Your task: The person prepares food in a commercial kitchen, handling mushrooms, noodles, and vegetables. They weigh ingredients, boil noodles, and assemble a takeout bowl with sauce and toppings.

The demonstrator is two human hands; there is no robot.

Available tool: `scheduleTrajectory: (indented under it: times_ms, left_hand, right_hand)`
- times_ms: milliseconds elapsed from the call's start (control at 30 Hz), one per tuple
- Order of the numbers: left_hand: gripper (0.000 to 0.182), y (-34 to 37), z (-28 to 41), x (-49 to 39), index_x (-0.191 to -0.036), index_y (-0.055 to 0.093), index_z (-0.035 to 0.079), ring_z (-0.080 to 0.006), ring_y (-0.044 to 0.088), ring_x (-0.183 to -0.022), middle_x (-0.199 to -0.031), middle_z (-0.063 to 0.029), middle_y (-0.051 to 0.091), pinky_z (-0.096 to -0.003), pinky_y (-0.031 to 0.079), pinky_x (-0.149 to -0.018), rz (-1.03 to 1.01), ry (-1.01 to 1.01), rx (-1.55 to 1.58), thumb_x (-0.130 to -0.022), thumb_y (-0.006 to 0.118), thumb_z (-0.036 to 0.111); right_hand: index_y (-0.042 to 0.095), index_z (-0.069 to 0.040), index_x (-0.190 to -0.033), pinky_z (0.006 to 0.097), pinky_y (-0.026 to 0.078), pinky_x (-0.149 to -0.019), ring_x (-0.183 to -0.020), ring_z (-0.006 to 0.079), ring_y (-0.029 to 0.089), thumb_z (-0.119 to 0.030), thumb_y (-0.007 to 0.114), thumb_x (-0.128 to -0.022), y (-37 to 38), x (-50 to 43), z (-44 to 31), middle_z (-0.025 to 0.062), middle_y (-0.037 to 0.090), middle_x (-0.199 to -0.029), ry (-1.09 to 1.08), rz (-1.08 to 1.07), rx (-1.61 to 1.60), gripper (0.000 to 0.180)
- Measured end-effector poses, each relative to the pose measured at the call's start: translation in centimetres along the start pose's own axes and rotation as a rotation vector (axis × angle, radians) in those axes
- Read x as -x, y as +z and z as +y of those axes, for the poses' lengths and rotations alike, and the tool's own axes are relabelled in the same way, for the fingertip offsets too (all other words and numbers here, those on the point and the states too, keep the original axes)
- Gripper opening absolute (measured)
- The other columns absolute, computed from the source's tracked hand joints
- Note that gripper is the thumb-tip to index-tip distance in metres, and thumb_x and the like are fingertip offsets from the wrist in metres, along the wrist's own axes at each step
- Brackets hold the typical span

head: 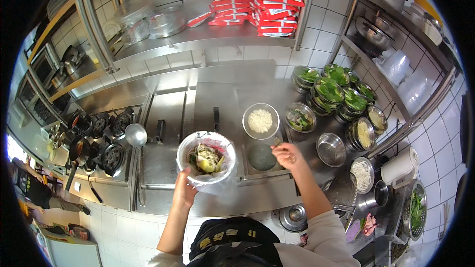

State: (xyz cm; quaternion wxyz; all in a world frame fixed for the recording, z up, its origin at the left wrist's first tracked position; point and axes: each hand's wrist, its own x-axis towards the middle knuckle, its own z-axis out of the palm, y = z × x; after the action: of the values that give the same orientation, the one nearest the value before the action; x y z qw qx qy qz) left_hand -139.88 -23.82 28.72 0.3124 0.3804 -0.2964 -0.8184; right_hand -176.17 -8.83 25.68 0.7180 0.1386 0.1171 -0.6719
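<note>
My left hand (185,188) grips the near left rim of a white bowl (181,154) lined with a clear plastic bag. Inside the bowl lie greens, pale strands and a yellowish chunk, not clear enough to name. The handle of a round strainer (261,121) is in my right hand (288,155). Pale, crumbly-looking food, perhaps noodles, fills the middle of that strainer. It hangs just beyond a round opening of cloudy liquid (262,157) set in the steel counter. A steel bowl of greens and other food (301,117) stands right of the strainer.
Stacked bowls of leafy greens (329,89) crowd the back right, with a bare steel bowl (331,150) nearer. A plate of white noodles (362,175) sits at right. Gas burners (113,159) and a ladle (136,135) are at left. Red packets (276,9) fill the shelf above.
</note>
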Motion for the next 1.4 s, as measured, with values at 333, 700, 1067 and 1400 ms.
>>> scheduleTrajectory:
  times_ms: [333,700,1067,1400]
  left_hand:
    - [0.079,8.1,0.0,-7.2,-0.127,0.032,0.006,-0.0236,0.05,-0.103,-0.116,-0.0106,0.049,-0.0408,0.043,-0.08,0.218,0.019,-0.281,-0.068,0.074,0.038]
    - [0.078,15.9,1.6,-5.7,-0.127,0.036,0.003,-0.0271,0.044,-0.11,-0.125,-0.0157,0.04,-0.0447,0.041,-0.09,-0.101,-0.01,0.114,-0.069,0.073,0.039]
    - [0.078,14.0,0.7,-4.6,-0.126,0.038,0.005,-0.0276,0.042,-0.112,-0.122,-0.0152,0.04,-0.0425,0.042,-0.09,-0.108,0.021,0.121,-0.066,0.074,0.038]
    - [0.069,2.8,0.3,-1.6,-0.128,0.038,0.004,-0.028,0.048,-0.111,-0.125,-0.0144,0.046,-0.0444,0.041,-0.091,-0.224,0.01,0.177,-0.072,0.065,0.034]
  right_hand:
    - [0.052,-0.004,-0.114,0.019,0.024,-0.029,-0.039,0.0058,0.029,0.001,0.043,-0.081,8.9,6.6,6.8,0.001,0.039,-0.066,-0.299,0.037,0.638,0.034]
    - [0.017,0.003,-0.131,0.0378,0.046,-0.059,-0.064,0.0293,0.057,-0.001,0.046,-0.081,8.6,4.6,10.3,0.0165,0.055,-0.079,-1.013,0.266,2.066,0.058]
    - [0.024,-0.001,-0.131,0.0223,0.036,-0.044,-0.047,0.0117,0.043,0.007,0.041,-0.077,10.0,6.2,10.0,0.0043,0.046,-0.068,-0.947,0.116,1.69,0.057]
    - [0.03,0.016,-0.125,0.0229,0.039,-0.037,-0.045,0.0114,0.038,-0.002,0.036,-0.088,8.3,2.9,-0.8,0.0058,0.037,-0.073,-0.02,-0.148,0.135,0.042]
